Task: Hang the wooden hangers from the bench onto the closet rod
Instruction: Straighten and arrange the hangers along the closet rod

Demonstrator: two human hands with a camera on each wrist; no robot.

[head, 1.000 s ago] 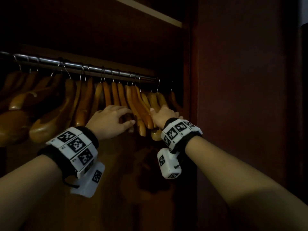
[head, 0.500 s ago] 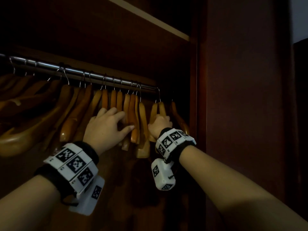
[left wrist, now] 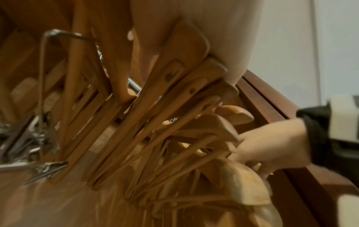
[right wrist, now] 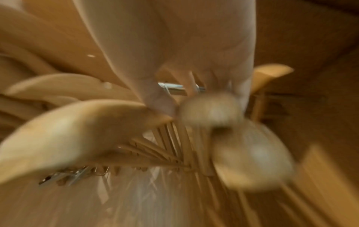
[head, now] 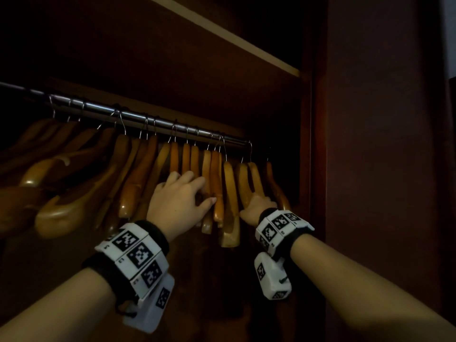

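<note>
- Head view: a row of wooden hangers (head: 217, 183) is seen hung by thin metal hooks from the closet rod (head: 138, 119), under a shelf (head: 222, 35) inside a dark wooden closet.
- The hangers are glossy, honey-brown, with broad rounded shoulder ends; those at the left are fanned out and tilted, those near the middle hang close together.
- The left hand (head: 177, 201) is laid against the middle hangers with fingers extended and the thumb touching one hanger's edge; its grip is released, pressing rather than clasping.
- The right hand (head: 256, 208) is held at the lower part of the rightmost hangers; its fingers are hidden behind the wood, so its grip cannot be told.
- In the left wrist view, the hangers' (left wrist: 174, 95) lower bars and metal clips are shown from below.
- Compared with half a second ago, the right-hand group has been parted further from the middle group, and the gap is wider.
- The right wrist view is blurred.
</note>
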